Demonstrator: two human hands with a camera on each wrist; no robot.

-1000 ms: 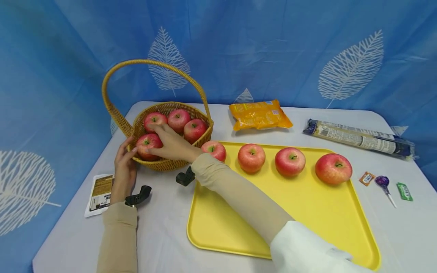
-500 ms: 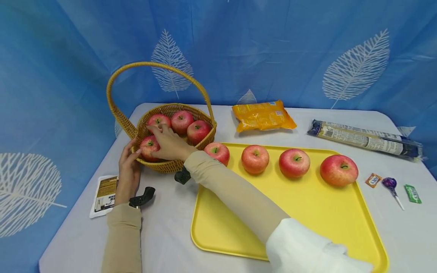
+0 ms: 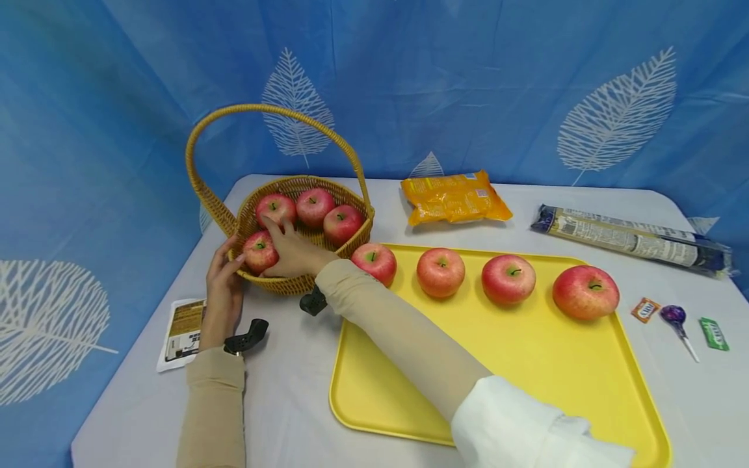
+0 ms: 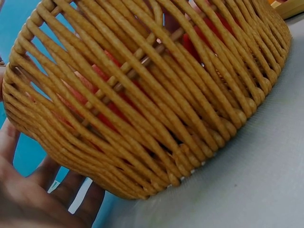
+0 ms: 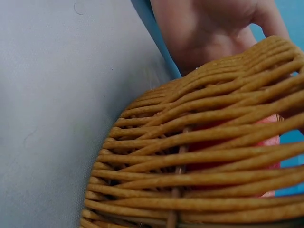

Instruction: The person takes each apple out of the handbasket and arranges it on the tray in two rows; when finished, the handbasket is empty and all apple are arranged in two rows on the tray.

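I had right hand [image 3: 294, 253], fingers apart, just beside apple [image 3: 259, 252] at its left inside basket [image 3: 290, 285]; touching or not, couldn't tell. Left hand [image 3: 222, 287], fingers splayed, rested against basket. Judged lifting straight up best, sparing apples beyond fingertips [image 3: 315, 207] any knock.

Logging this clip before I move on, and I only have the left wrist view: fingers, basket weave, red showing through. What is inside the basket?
Observer: The head view shows four red apples in the basket.

Operator: Where is the right hand?

Observer: The right hand reaches into the basket, fingers spread, close against the near-left apple; I can't tell whether it touches it.

Operator: Anything to the right of the basket?

Observer: Yes, a yellow tray with another four apples lined up along its far side.
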